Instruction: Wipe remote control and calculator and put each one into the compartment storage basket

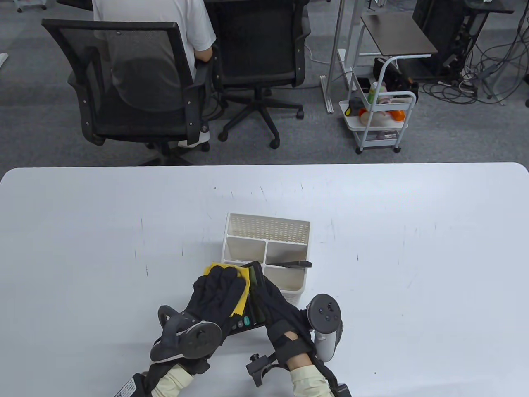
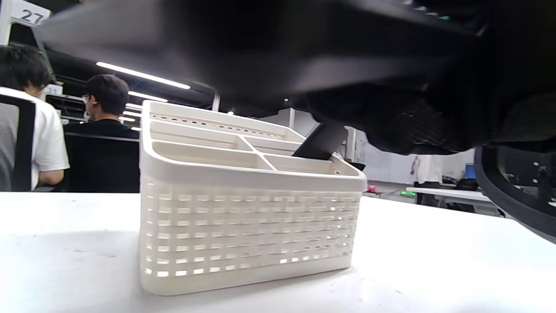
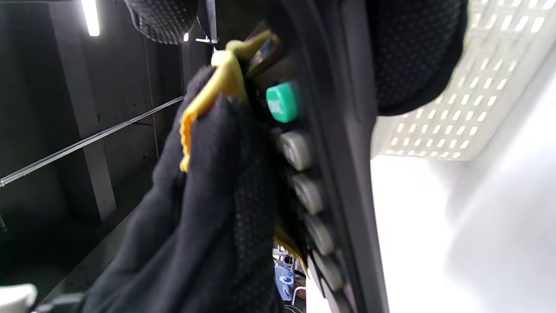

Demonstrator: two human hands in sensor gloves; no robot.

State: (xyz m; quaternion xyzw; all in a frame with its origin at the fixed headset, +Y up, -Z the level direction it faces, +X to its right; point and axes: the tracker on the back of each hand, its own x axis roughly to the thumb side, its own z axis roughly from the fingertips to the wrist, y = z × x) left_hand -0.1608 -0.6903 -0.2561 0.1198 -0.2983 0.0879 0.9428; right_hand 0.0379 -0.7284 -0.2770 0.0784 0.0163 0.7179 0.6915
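Observation:
A black calculator point(image 1: 255, 297) with grey keys and a green key point(image 3: 284, 102) is held up just in front of the white compartment basket point(image 1: 268, 226). My right hand point(image 1: 276, 304) grips its right edge. My left hand point(image 1: 217, 295) lies flat on its face, pressing a yellow cloth point(image 1: 237, 285) against the keys. The black remote control point(image 1: 289, 263) stands slanted in the basket's right middle compartment, its end sticking out over the rim; in the left wrist view the remote control point(image 2: 320, 141) rises from the basket point(image 2: 243, 226).
The white table point(image 1: 413, 256) stretches wide on both sides of the basket. Beyond the far edge stand two black office chairs point(image 1: 136, 91), with a person in a white shirt in the left one, and a white trolley point(image 1: 380, 120).

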